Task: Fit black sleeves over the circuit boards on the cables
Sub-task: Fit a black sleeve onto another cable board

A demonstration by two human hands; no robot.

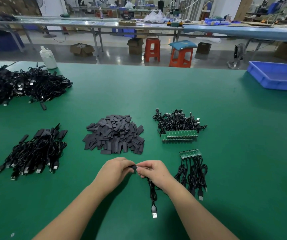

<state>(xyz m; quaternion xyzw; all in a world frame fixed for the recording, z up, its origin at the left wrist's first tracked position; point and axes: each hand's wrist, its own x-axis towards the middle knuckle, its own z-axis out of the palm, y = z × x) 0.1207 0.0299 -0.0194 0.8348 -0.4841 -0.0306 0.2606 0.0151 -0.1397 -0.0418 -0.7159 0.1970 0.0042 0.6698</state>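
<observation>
My left hand pinches a black sleeve at the table's near middle. My right hand pinches the circuit-board end of a black cable, right against the sleeve; the board itself is mostly hidden by fingers. The cable hangs down to a USB plug. A heap of loose black sleeves lies just beyond my hands. Right of my hands lies a small row of cables with bare green boards, and farther back a bigger bundle with green boards.
A pile of sleeved cables lies at the left, and a large heap of black cables at the far left. A white bottle stands at the table's back edge. A blue tray sits at the far right on the green mat.
</observation>
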